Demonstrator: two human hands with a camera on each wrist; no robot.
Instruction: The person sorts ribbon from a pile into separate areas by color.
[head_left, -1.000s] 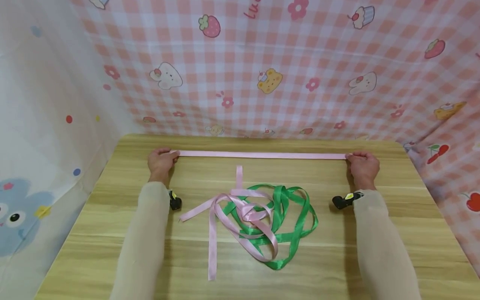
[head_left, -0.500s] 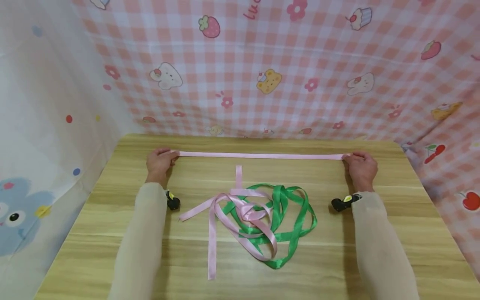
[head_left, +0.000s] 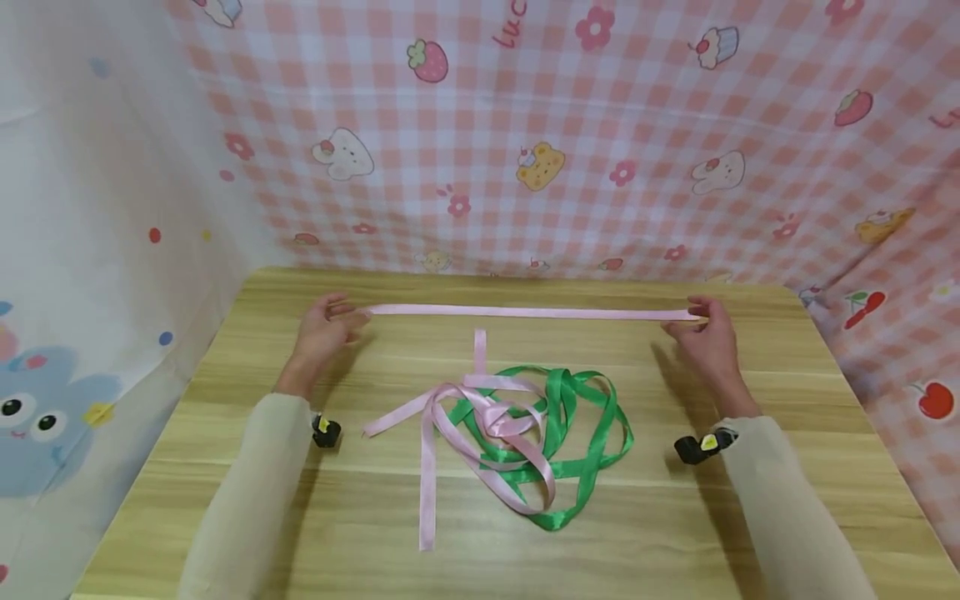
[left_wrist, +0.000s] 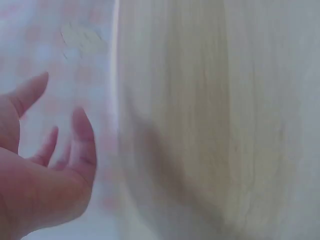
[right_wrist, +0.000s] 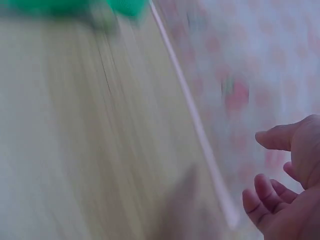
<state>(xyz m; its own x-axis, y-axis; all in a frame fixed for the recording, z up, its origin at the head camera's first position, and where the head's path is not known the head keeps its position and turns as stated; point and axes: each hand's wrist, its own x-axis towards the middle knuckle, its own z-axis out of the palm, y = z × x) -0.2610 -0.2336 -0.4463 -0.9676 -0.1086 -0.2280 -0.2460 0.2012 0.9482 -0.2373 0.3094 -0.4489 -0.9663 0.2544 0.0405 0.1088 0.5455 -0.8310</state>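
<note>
Table (head_left: 600, 558); on its middle, pink ribbon (head_left: 427, 500) tangled with green ribbon (head_left: 597, 454); beyond them, a pink strip (head_left: 525, 312) lying straight near the far edge; left hand (head_left: 322, 337) and right hand (head_left: 708, 342) at its ends, fingers loosely bent, thumbs apart, gripping nothing.

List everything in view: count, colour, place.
Straight ribbon: one, pink, along table's far side
Tangled ribbon: count unclear, pink, table's middle
Green ribbon: count unclear, green, in same tangle
Table: one, light brown, under ribbons
Checked cloth: count unclear, pink and white, behind table
White cloth: one, white, left
Wrist cameras: two, black, at the wrists
Sleeves: two, beige, forearms
Left hand: one, by straight ribbon's left end
Right hand: one, by its right end
</note>
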